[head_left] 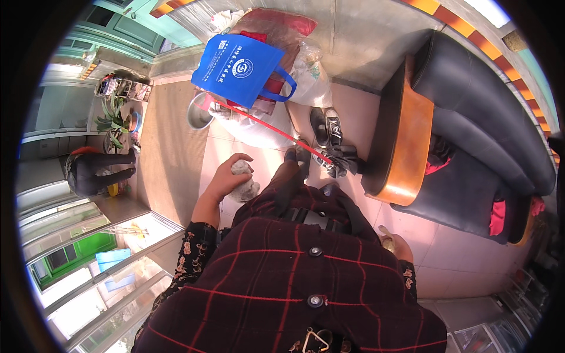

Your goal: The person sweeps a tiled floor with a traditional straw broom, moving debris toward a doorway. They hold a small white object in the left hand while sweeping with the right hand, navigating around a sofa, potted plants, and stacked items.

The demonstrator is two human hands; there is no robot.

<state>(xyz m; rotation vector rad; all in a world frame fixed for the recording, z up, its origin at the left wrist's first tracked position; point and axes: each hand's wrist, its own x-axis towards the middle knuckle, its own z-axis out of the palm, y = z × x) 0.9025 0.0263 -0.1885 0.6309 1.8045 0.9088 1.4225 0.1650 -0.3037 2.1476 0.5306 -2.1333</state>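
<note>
My left hand (226,177) grips a crumpled grey cloth (245,190), which hangs below the fingers beside my leg. At my other side, my right hand (401,248) is partly hidden by my plaid garment. A small pale yellowish thing (386,238) pokes out of its fingers; what it is I cannot tell. Ahead of my feet, a blue tote bag (236,70) with writing lies on top of several filled plastic sacks (260,130). A thin red stick (273,127) slants from the bag to a dark bundle (344,159) on the floor among shoes.
A dark sofa (472,198) with a wooden armrest (412,145) stands on the right. Sneakers (334,125) sit on the tiles before it. A metal basin (198,115) is beside the sacks. Far left, another person (95,170) bends over near potted plants (114,121).
</note>
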